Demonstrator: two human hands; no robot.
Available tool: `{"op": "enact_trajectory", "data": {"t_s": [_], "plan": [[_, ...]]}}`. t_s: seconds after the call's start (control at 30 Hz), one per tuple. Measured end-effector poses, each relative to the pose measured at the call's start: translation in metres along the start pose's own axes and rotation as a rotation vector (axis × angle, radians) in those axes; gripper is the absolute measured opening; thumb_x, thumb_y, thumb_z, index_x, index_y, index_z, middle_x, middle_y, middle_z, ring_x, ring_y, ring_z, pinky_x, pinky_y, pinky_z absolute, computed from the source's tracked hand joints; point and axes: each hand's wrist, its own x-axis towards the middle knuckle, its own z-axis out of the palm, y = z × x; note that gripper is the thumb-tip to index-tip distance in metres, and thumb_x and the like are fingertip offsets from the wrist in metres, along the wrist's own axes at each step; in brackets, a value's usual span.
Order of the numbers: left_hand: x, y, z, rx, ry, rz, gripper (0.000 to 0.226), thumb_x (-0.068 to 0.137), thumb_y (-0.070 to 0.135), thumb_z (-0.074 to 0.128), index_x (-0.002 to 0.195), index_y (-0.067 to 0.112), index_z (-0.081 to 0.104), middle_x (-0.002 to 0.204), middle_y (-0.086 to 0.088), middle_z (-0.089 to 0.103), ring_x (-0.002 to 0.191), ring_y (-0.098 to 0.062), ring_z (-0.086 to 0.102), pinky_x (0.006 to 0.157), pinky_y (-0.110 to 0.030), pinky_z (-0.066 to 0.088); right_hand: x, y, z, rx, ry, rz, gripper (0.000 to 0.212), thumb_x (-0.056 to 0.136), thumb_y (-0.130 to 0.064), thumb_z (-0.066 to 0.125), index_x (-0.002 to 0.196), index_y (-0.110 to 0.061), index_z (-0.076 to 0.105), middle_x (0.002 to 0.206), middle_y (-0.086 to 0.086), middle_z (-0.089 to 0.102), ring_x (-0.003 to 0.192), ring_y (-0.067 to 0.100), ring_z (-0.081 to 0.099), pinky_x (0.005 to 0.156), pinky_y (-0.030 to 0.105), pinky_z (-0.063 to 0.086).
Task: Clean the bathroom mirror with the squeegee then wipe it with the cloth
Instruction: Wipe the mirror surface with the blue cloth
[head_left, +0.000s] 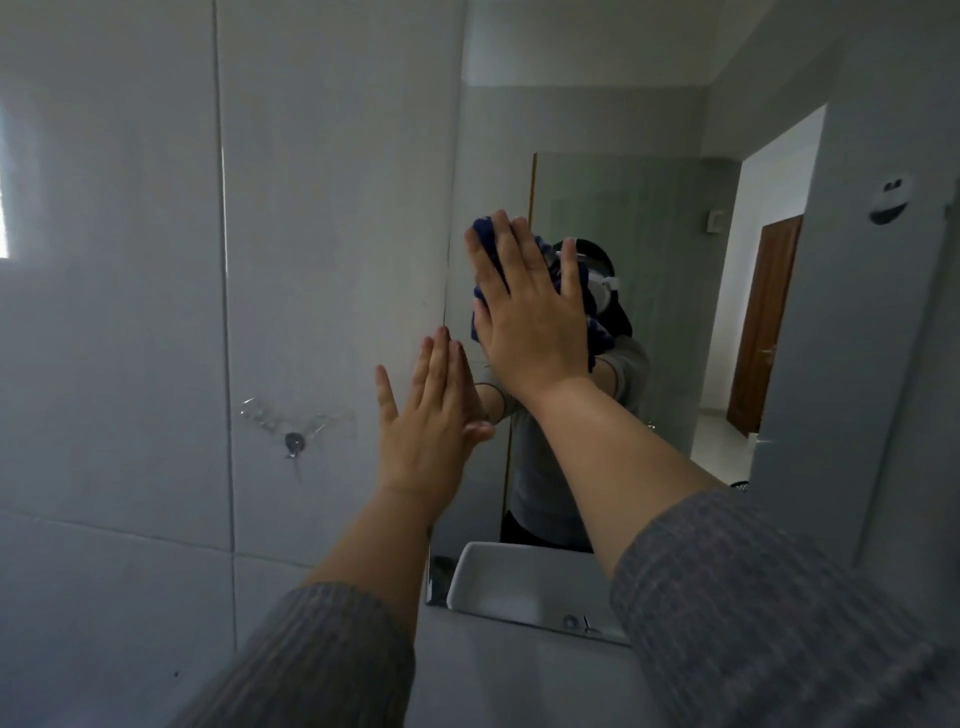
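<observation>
- Pressing flat against the large frameless wall mirror (649, 218), the right hand (530, 322) pins a dark blue crumpled cloth (597, 332) to the glass; its fingers are spread wide, so the grip is an open palm rather than a closed fist.
- The cloth sits near the mirror's left edge, its folds showing above the fingertips and to the right of the hand.
- The left hand (431, 421) is lower, fingers straight and together, empty, its fingertips touching the glass at the mirror's left edge; the grip is open.
- Both forearms are bare, with grey ribbed sleeves (753, 597) pushed back.
- A white ceramic basin (519, 577) shows only as a reflection at the bottom of the mirror; what I can see of it holds nothing.
- On the grey tiled wall (114, 312) left of the mirror hangs a clear plastic adhesive hook (294, 426) with nothing on it.
- The squeegee is not in view.
</observation>
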Motion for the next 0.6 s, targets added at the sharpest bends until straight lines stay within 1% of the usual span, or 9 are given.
{"op": "enact_trajectory", "data": {"t_s": [0.07,0.1,0.17,0.23,0.27,0.3,0.37,0.5,0.6], "plan": [[-0.001,0.003,-0.008,0.016,-0.041,-0.016,0.087,0.091,0.056,0.021,0.14,0.007,-0.031,0.153,-0.009,-0.034,0.139,-0.021,-0.033,0.114,-0.059,-0.008,-0.009,0.016,-0.002,-0.01,0.027,0.051,0.059,0.101,-0.034,0.034,0.153,-0.021,0.01,0.161,0.008,0.012,0.148,0.025,0.01,0.116,0.055,0.005],[-0.001,0.005,-0.009,0.017,-0.053,-0.028,0.088,0.092,0.055,0.025,0.14,0.007,-0.031,0.152,-0.01,-0.034,0.139,-0.022,-0.033,0.114,-0.059,-0.009,-0.015,0.025,-0.004,-0.015,0.035,0.077,0.059,0.101,-0.035,0.034,0.153,-0.021,0.011,0.161,0.009,0.013,0.148,0.025,0.011,0.115,0.055,0.006],[-0.001,0.007,-0.008,-0.034,-0.052,-0.036,0.09,0.094,0.05,0.036,0.144,0.008,-0.027,0.154,-0.01,-0.031,0.14,-0.023,-0.031,0.113,-0.058,-0.012,-0.027,0.046,-0.01,-0.022,0.039,0.141,0.059,0.101,-0.036,0.033,0.153,-0.02,0.011,0.161,0.01,0.012,0.148,0.026,0.01,0.115,0.055,0.004],[0.0,0.01,-0.008,-0.164,-0.005,-0.042,0.092,0.092,0.046,0.048,0.148,0.011,-0.017,0.157,-0.009,-0.023,0.143,-0.024,-0.024,0.113,-0.056,-0.015,-0.041,0.069,-0.015,-0.027,0.03,0.205,0.059,0.101,-0.038,0.031,0.153,-0.02,0.011,0.161,0.01,0.011,0.148,0.027,0.009,0.115,0.056,0.003],[0.001,0.011,-0.008,-0.148,-0.011,-0.046,0.096,0.091,0.042,0.053,0.148,0.01,-0.017,0.157,-0.009,-0.024,0.143,-0.024,-0.024,0.113,-0.057,-0.014,-0.049,0.081,-0.018,-0.038,0.025,0.23,0.059,0.101,-0.038,0.029,0.153,-0.02,0.01,0.161,0.01,0.01,0.148,0.027,0.009,0.115,0.057,0.004],[0.0,0.011,-0.006,-0.08,-0.041,-0.055,0.102,0.089,0.036,0.057,0.146,0.009,-0.022,0.155,-0.01,-0.028,0.142,-0.025,-0.026,0.113,-0.059,-0.01,-0.055,0.092,-0.019,-0.055,0.024,0.251,0.059,0.101,-0.039,0.028,0.153,-0.02,0.01,0.161,0.01,0.01,0.148,0.027,0.009,0.115,0.057,0.004],[0.001,0.012,-0.003,0.027,-0.087,-0.064,0.106,0.087,0.028,0.058,0.142,0.005,-0.029,0.152,-0.012,-0.035,0.14,-0.026,-0.031,0.113,-0.061,-0.005,-0.066,0.111,-0.023,-0.096,0.027,0.286,0.059,0.1,-0.04,0.027,0.153,-0.02,0.01,0.161,0.009,0.011,0.148,0.027,0.01,0.115,0.057,0.005],[0.0,0.013,-0.008,0.05,-0.103,-0.1,0.101,0.092,0.038,0.051,0.139,0.005,-0.032,0.152,-0.011,-0.036,0.141,-0.026,-0.03,0.113,-0.057,-0.01,-0.081,0.139,-0.028,-0.105,0.042,0.365,0.058,0.1,-0.038,0.028,0.153,-0.019,0.013,0.16,0.01,0.015,0.147,0.026,0.013,0.114,0.058,0.008],[0.0,0.014,-0.006,0.042,-0.079,-0.086,0.103,0.093,0.042,0.051,0.134,0.006,-0.036,0.151,-0.011,-0.036,0.141,-0.025,-0.029,0.113,-0.056,-0.01,-0.098,0.163,-0.031,-0.112,0.043,0.426,0.058,0.101,-0.037,0.028,0.153,-0.02,0.011,0.161,0.01,0.012,0.147,0.026,0.012,0.114,0.058,0.005]]}}
